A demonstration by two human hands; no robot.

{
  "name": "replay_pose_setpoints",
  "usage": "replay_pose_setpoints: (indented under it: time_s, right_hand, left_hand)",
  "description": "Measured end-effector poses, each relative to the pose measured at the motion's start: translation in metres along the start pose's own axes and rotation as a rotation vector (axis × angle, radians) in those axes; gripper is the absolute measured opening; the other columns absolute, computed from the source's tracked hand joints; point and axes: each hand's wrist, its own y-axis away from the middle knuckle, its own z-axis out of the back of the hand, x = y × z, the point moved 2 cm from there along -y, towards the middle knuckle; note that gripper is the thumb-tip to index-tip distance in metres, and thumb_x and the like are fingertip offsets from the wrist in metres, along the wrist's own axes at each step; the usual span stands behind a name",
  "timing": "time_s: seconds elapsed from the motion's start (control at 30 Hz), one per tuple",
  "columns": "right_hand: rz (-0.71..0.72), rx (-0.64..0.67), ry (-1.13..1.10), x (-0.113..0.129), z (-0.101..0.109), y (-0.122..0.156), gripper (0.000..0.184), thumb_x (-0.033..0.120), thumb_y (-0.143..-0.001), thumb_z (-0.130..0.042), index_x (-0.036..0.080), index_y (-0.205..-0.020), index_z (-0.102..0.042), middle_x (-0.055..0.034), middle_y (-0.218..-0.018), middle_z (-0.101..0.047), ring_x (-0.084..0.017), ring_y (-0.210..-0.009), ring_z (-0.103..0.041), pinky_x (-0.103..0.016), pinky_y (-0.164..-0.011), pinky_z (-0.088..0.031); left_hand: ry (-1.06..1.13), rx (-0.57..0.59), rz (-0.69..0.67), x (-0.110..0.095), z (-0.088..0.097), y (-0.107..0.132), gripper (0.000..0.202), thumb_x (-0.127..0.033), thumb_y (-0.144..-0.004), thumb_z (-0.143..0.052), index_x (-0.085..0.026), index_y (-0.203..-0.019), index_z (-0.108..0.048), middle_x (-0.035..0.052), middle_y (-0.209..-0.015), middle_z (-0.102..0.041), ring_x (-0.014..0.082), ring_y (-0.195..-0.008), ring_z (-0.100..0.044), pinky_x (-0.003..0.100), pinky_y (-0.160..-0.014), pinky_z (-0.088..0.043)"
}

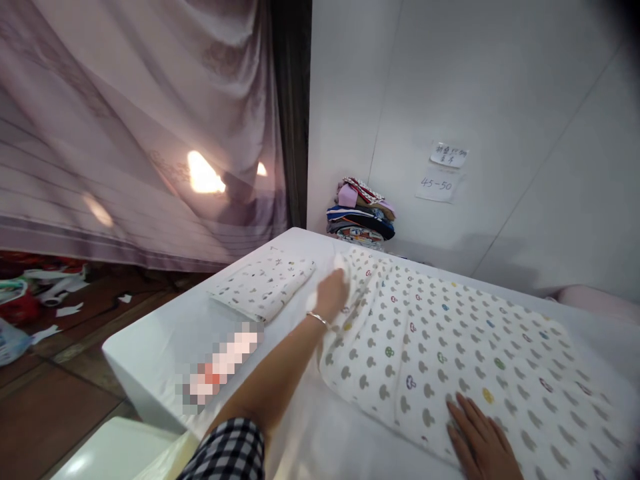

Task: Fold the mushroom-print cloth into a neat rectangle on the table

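In the head view, your mushroom-print cloth (440, 357) lay spread on the white table (150, 333), just in front of you and mostly to the right. Its long axis ran slantwise, from the far left down to the near right, where its end went out at the edge of the view. One short end faced left, toward the curtain (150, 100); one long side faced the wall (505, 80) and the other faced you. A faint crease crossed it the short way, near the left end.

Your left hand (333, 293) was at that left end, somewhat blurred, its grip clamped on the edge of the cloth, which bunched up a little there. Your left arm reached away from you, with a bracelet (318, 319) at the wrist and a checked sleeve (225, 453) behind.

Your right hand (483, 440) lay palm down on the near side of the cloth, fingers nearly straight, its grip apart and clamped on nothing.

A smaller folded cloth (270, 283) lay near your left hand, on its left, its long axis leading from near left to far right. Beyond the table, a stack of clothes (360, 213) stood by the wall.
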Motion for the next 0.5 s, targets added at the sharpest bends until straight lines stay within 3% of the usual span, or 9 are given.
replay_pose_setpoints:
  time_s: [0.1, 0.13, 0.2, 0.3, 0.5]
  right_hand:
    - [-0.004, 0.042, 0.067, 0.007, 0.005, -0.002, 0.050, 0.050, -0.087, -0.038, 0.027, -0.130, -0.051, -0.0037, -0.140, -0.043, -0.028, -0.128, -0.040, -0.050, -0.103, -0.032]
    - [-0.015, 0.048, 0.076, 0.010, 0.007, -0.003, 0.050, 0.050, -0.088, -0.037, 0.026, -0.130, -0.051, -0.0038, -0.140, -0.042, -0.027, -0.128, -0.039, -0.050, -0.104, -0.030]
    - [-0.039, 0.061, 0.074, 0.016, 0.011, -0.004, 0.050, 0.049, -0.088, -0.037, 0.024, -0.129, -0.052, -0.0041, -0.140, -0.042, -0.026, -0.129, -0.037, -0.048, -0.106, -0.028]
    - [-0.075, 0.091, 0.021, 0.023, 0.020, -0.007, 0.048, 0.046, -0.089, -0.036, 0.022, -0.128, -0.053, -0.0052, -0.140, -0.042, -0.025, -0.131, -0.035, -0.047, -0.108, -0.025]
    - [-0.244, 0.095, -0.321, 0.029, 0.037, -0.020, 0.043, 0.042, -0.085, -0.044, 0.020, -0.117, -0.061, -0.0073, -0.136, -0.048, -0.026, -0.130, -0.036, -0.049, -0.109, -0.022]
  left_hand:
    - [-0.092, 0.178, -0.508, -0.061, -0.034, 0.053, 0.030, -0.009, -0.079, -0.043, -0.019, -0.106, -0.051, 0.0087, -0.098, -0.061, 0.0205, -0.088, -0.059, 0.031, -0.073, -0.043]
    - [-0.113, 0.227, -0.640, -0.073, -0.047, 0.071, 0.030, -0.010, -0.077, -0.047, -0.018, -0.106, -0.051, 0.0100, -0.100, -0.060, 0.0220, -0.090, -0.058, 0.032, -0.073, -0.043]
    - [-0.128, 0.302, -0.768, -0.083, -0.066, 0.099, 0.029, -0.012, -0.074, -0.052, -0.015, -0.103, -0.053, 0.0127, -0.101, -0.059, 0.0245, -0.091, -0.056, 0.035, -0.073, -0.044]
    - [-0.069, 0.326, -0.698, -0.076, -0.074, 0.114, 0.022, -0.019, -0.076, -0.054, -0.014, -0.097, -0.056, 0.0146, -0.101, -0.059, 0.0272, -0.095, -0.055, 0.038, -0.077, -0.043]
    - [0.097, 0.291, -0.380, -0.051, -0.046, 0.103, 0.029, -0.042, -0.083, -0.052, -0.019, -0.101, -0.056, 0.0110, -0.107, -0.060, 0.0257, -0.099, -0.056, 0.035, -0.080, -0.043]
